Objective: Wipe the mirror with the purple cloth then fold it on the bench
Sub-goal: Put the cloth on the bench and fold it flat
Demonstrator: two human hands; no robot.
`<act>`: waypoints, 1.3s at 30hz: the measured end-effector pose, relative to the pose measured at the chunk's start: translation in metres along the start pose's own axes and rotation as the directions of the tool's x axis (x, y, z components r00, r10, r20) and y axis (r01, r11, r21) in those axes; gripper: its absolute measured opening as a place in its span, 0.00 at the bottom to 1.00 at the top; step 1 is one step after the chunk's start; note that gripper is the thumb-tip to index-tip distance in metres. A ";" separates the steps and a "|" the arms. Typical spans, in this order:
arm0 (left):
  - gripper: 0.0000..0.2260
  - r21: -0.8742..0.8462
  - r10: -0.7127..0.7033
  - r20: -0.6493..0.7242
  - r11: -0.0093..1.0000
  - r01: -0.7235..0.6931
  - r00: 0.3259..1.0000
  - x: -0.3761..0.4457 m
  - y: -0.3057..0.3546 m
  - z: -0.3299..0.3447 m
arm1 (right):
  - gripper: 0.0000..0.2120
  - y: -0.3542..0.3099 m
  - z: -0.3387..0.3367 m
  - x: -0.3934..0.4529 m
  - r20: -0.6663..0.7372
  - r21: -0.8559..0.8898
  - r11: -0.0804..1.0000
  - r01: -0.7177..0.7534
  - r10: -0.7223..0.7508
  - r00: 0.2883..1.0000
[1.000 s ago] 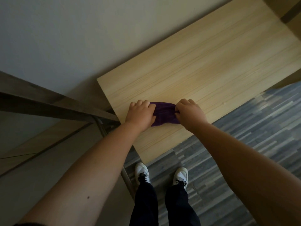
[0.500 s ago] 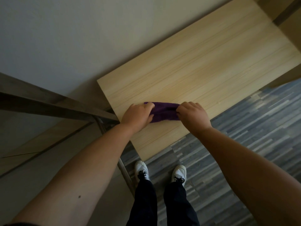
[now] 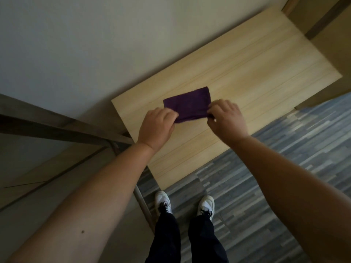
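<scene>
Now on the folding step, as I read it from my remote seat: the purple cloth [image 3: 188, 103] lies flat on the pale wooden worktop [image 3: 256, 59], already a compact rectangle with a doubled edge along its near side. My left hand [image 3: 156, 128] pinches the near left corner, fingers [image 3: 171, 115] curled and pressed together on the fabric; my right hand [image 3: 226, 118] pinches the near right corner in the same way. No mirror glass can be told for certain in this view, so I judge the wiping is behind us. Next, I think, comes another fold: both corners should be lifted together and carried evenly across to meet the far edge, then pressed flat, keeping the layers from slipping askew.
</scene>
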State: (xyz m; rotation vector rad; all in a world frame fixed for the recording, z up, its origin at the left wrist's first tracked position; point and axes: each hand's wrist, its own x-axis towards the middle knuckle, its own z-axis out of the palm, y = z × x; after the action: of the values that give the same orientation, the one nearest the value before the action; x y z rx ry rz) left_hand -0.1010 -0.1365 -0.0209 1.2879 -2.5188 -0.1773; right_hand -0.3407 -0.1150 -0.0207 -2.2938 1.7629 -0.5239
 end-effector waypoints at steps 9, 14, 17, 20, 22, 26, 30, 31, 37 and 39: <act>0.13 -0.081 -0.052 0.406 0.992 0.093 0.912 -0.094 0.021 0.051 | 0.07 -0.003 0.050 -0.079 0.472 0.058 0.996 -0.060 0.026 0.881; 0.12 -0.242 -0.368 0.445 0.829 0.505 0.817 -0.070 0.016 0.038 | 0.15 -0.005 0.040 -0.052 0.495 0.112 0.948 -0.297 0.206 0.844; 0.13 -0.288 -0.443 0.467 0.742 0.605 0.765 -0.047 0.007 0.035 | 0.15 -0.001 0.042 -0.029 0.495 0.114 0.904 -0.411 0.307 0.813; 0.15 -0.277 -0.518 0.463 0.686 0.673 0.719 -0.030 -0.002 0.038 | 0.15 0.002 0.048 -0.014 0.498 0.048 0.881 -0.471 0.387 0.776; 0.16 -0.263 -0.559 0.443 0.666 0.698 0.701 -0.024 -0.006 0.044 | 0.15 0.003 0.052 -0.010 0.483 0.000 0.871 -0.492 0.430 0.762; 0.17 -0.216 -0.577 0.416 0.688 0.692 0.703 -0.018 -0.007 0.053 | 0.13 0.003 0.060 -0.009 0.446 -0.062 0.861 -0.505 0.477 0.758; 0.16 -0.019 -0.542 0.272 0.823 0.568 0.795 -0.025 -0.006 0.055 | 0.19 0.003 0.063 -0.014 0.349 -0.128 0.889 -0.440 0.456 0.819; 0.16 0.051 -0.502 0.221 0.862 0.504 0.836 -0.029 -0.005 0.056 | 0.21 0.001 0.062 -0.017 0.309 -0.128 0.908 -0.398 0.418 0.854; 0.29 0.203 -0.200 0.534 0.973 0.105 0.821 -0.044 0.004 0.062 | 0.32 -0.016 0.070 -0.031 0.519 -0.222 0.973 -0.065 0.174 0.837; 0.32 0.247 -0.237 0.623 0.964 0.101 0.745 -0.047 0.000 0.066 | 0.35 -0.012 0.075 -0.037 0.578 -0.259 0.965 -0.035 0.184 0.795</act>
State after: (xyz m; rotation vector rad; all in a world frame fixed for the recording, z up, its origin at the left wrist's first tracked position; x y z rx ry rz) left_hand -0.0963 -0.1008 -0.0929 1.7912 -3.0425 -0.5088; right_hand -0.3086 -0.0806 -0.0908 -2.1305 1.6633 0.4301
